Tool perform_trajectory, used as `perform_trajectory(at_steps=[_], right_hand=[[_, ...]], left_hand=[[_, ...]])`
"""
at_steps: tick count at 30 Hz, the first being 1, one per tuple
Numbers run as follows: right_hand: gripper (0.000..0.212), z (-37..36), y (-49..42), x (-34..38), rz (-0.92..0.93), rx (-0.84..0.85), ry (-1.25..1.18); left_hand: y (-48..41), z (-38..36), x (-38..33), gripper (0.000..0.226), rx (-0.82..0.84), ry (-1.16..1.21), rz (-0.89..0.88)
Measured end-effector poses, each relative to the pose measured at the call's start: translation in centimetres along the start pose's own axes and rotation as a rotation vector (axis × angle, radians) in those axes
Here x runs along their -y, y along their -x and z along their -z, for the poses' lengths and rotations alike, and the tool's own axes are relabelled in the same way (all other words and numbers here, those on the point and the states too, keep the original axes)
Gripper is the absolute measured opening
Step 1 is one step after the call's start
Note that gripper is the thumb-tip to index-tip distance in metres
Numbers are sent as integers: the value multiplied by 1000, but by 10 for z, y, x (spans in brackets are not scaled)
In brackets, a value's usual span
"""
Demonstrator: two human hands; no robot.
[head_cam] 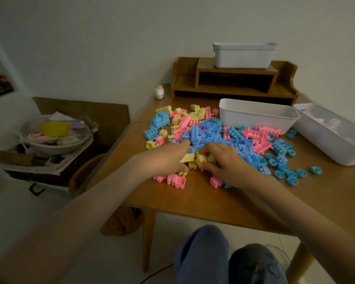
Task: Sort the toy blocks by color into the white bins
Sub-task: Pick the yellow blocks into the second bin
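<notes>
A heap of pink, blue and yellow toy blocks (205,130) covers the middle of the wooden table (193,199). My left hand (164,158) lies on the near side of the heap and holds a yellow block (187,157) under its thumb. My right hand (225,160) is beside it, fingers curled round small yellow blocks (202,158). Two white bins stand on the table: one behind the heap (256,117), one at the right edge (334,138) with pale pieces inside. A third white bin (244,55) sits on the wooden shelf.
A wooden desk shelf (234,80) stands against the wall. Loose blue wheels (291,175) lie at the right of the heap. A small white ornament (159,92) sits at the table's far left corner. A cluttered basket with a bowl (53,138) stands left of the table.
</notes>
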State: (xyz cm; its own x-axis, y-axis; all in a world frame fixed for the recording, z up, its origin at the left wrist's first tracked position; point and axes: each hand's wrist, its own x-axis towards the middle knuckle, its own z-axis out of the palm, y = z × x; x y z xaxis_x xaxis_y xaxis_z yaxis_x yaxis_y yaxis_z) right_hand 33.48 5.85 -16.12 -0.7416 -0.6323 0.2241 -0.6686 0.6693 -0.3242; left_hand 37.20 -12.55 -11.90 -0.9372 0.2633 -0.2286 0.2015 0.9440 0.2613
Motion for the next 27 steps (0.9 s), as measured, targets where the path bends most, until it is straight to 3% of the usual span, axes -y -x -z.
perform_trajectory(at_steps=[8,13,17,27], right_hand=[[22,-3,3,0,36,-98,-119],[12,7,4,8,-72,-141,-468],[12,13,5,20,31,-105,-670],[22,7,-5,16,-30,-52,-505]], left_hand=[[-2,1,3,24,-53,56,-23],[-2,0,6,23,-88,122,-67],[-4,0,7,28,-147,154,-119],[-5,-1,6,23,-132,235,-88]])
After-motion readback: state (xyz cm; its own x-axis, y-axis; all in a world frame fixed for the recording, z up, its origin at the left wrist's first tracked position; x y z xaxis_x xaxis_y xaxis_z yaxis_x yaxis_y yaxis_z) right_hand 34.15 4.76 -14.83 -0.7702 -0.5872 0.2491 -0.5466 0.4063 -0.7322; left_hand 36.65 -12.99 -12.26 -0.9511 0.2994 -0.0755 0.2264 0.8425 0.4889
